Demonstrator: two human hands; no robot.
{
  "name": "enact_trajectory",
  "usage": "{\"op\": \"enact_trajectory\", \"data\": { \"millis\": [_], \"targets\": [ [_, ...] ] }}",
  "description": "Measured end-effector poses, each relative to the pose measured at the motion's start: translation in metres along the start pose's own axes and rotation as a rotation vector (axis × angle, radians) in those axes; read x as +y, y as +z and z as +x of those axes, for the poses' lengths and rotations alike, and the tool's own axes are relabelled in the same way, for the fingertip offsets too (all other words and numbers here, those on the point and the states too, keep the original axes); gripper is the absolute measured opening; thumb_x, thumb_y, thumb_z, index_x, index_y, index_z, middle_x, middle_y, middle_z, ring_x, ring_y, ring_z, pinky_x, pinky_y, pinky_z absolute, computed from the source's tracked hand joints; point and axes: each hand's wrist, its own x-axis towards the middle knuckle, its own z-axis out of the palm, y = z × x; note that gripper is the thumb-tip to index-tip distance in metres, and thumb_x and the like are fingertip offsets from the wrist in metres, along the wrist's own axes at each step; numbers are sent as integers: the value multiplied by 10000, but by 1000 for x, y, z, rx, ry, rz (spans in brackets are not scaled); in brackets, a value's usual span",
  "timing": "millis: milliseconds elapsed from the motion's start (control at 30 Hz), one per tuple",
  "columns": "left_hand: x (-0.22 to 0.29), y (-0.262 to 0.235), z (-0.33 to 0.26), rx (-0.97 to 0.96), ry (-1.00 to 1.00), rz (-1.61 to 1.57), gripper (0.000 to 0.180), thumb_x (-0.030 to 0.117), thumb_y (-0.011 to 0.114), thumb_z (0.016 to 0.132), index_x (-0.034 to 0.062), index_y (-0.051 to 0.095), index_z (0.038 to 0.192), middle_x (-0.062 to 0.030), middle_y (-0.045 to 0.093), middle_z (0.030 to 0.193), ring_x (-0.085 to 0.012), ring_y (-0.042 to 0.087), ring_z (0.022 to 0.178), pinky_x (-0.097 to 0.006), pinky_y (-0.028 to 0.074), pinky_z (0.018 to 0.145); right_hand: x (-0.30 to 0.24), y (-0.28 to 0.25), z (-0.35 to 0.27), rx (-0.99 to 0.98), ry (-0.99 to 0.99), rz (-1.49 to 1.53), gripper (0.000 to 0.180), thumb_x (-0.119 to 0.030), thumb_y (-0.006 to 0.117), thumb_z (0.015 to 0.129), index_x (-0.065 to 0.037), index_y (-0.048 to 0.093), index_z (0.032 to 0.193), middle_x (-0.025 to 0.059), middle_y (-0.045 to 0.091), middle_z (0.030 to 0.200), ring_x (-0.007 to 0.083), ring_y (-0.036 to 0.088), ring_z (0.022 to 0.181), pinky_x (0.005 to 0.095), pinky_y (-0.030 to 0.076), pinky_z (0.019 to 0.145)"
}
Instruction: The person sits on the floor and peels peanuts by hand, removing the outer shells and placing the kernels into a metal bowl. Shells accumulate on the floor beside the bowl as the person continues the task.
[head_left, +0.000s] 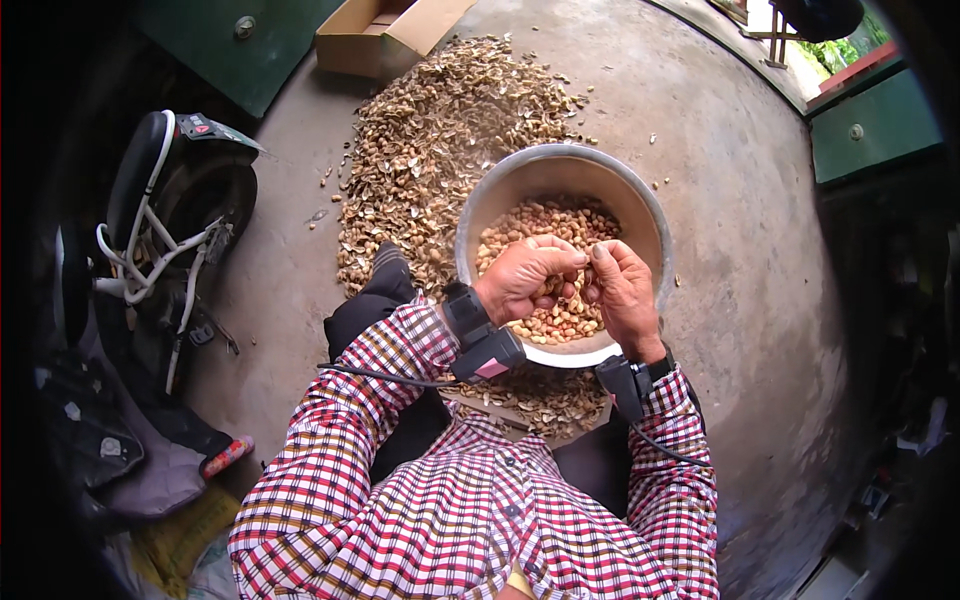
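Note:
A wide metal basin (pixel 655 225) stands on the floor in front of me, with unshelled peanuts (pixel 535 222) and reddish shelled kernels inside. Above it, my left hand (pixel 528 278) and my right hand (pixel 627 298) meet, thumbs and forefingers pinched together fingertip to fingertip. Between them is a peanut, mostly hidden by the fingertips. The other fingers of both hands are curled in. A few peanuts show just below the left fingers, but I cannot tell whether they lie in that hand or in the basin. Each wrist wears a black strapped device with a cable.
A broad heap of empty peanut shells (pixel 430 140) spreads left of and behind the basin, with more shells (pixel 555 400) between my legs. An open cardboard box (pixel 365 45) sits at the far end. A parked two-wheeler (pixel 160 220) stands left; green doors (pixel 870 125) flank the concrete floor.

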Motion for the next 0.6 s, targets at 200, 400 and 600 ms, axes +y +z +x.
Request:
{"op": "enact_trajectory", "data": {
  "millis": [200, 400, 600],
  "targets": [
    [-2, 0, -2, -39, 19, -99, 117, 134, 638, 862, 75, 542, 892, -46, 602, 700, -118, 608, 560, -198, 362, 365, -1, 7, 1, 3, 27, 93, 200, -215, 504, 941, -38, 526, 849, -21, 491, 643, 44, 434, 513, 184, 342, 447],
    [-2, -3, -4, -108, 34, -161, 94, 120, 625, 867, 72, 553, 903, -50, 612, 751, -132, 624, 599, -209, 387, 377, -5, 11, 1, 0, 109, 297, 163, -192, 501, 940, -56, 505, 851, -21, 491, 659, 43, 429, 522, 186, 328, 441],
    [0, -1, -6, -129, 58, -143, 103, 116, 641, 851, 78, 558, 898, -38, 618, 760, -108, 612, 587, -189, 376, 379, -6, -5, 6, -129, 277, 488, 163, -216, 468, 957, -91, 476, 853, -24, 454, 653, 60, 409, 501, 206, 376, 466]
  ]
}}
